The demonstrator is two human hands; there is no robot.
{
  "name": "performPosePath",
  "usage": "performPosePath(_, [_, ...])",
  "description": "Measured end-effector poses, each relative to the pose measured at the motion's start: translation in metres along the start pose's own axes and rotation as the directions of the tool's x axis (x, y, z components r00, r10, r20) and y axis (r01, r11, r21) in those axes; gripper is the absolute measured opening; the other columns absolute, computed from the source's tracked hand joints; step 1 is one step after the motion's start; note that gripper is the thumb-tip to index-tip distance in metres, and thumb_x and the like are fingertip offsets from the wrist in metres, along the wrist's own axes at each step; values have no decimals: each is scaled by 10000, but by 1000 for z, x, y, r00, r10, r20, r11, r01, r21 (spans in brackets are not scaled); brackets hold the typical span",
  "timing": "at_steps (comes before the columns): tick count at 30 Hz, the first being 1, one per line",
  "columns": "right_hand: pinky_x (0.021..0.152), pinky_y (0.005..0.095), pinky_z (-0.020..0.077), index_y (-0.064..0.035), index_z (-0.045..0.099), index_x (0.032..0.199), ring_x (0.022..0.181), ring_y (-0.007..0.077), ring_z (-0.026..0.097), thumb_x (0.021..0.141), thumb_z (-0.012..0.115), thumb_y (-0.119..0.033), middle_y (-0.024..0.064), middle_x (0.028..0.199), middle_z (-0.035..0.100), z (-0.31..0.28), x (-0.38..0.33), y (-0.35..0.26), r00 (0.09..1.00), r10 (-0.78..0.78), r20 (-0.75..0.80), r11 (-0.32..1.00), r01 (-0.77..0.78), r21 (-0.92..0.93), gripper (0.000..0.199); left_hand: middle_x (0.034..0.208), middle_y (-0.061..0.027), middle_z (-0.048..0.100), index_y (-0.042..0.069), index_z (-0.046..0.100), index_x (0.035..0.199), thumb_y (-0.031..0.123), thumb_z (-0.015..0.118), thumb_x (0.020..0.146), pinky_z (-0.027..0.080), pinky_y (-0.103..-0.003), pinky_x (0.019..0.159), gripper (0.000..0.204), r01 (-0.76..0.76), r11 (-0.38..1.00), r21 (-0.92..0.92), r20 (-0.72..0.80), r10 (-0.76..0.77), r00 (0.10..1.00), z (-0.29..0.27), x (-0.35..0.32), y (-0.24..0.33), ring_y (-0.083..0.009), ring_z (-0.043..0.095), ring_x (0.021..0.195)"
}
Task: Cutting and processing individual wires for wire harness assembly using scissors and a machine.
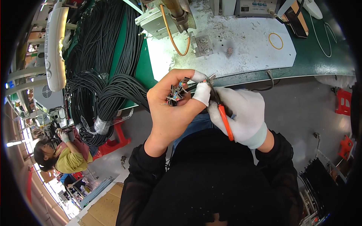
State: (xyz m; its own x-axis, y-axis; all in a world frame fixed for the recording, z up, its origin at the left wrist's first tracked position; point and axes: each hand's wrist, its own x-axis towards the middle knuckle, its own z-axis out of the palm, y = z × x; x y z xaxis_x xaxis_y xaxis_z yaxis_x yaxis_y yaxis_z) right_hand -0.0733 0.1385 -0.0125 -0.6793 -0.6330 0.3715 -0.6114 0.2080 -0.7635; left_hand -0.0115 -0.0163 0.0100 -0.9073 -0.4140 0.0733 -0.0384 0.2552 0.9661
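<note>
My left hand (169, 116), with white wraps on its thumb and index fingertip, is closed around several cable ends (177, 93). Small metal connectors and coloured wires show on them. Between thumb and index tip it pinches one cable end (206, 80). My right hand (245, 113) wears a white glove and grips a pair of orange-handled pliers (226, 124). The jaws of the pliers lie close to the pinched end; whether they touch it I cannot tell. A thick bundle of black cables (122, 87) runs up to my left hand from the left.
A bench machine (177, 17) stands over a white plate (245, 56) strewn with clippings. On the plate lies a yellow ring (275, 41). A grey control box (256, 8) sits behind. A lamp (56, 49) and long black cables hang at left, where a co-worker (68, 154) sits.
</note>
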Motion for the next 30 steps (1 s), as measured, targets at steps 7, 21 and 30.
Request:
performPosePath(7, [481,315,439,-42,634,866,499,245,569,732,708,-110,88,604,562,2,0,-6,998,44,-35,998,-42,47,168,684,75,531,-1,633,889,-17,693,758,307,-148,496,144,-14,1000,-26,-29,13,999,-1,0,-1,31,391,568])
performPosePath(21, [492,328,445,-48,643,889,521,272,571,746,694,-110,93,591,550,7,10,2,977,-78,-201,972,30,-232,164,679,65,531,-2,607,862,9,683,798,329,-152,515,99,64,998,-21,65,-63,996,0,0,-4,18,414,584])
performPosePath(30, [492,227,426,-3,601,858,507,84,522,864,578,-145,28,630,565,6,7,5,777,403,484,588,-625,513,144,713,32,567,-15,608,892,-10,680,809,381,-175,539,110,376,883,-280,189,-333,924,-9,11,-12,-8,489,615])
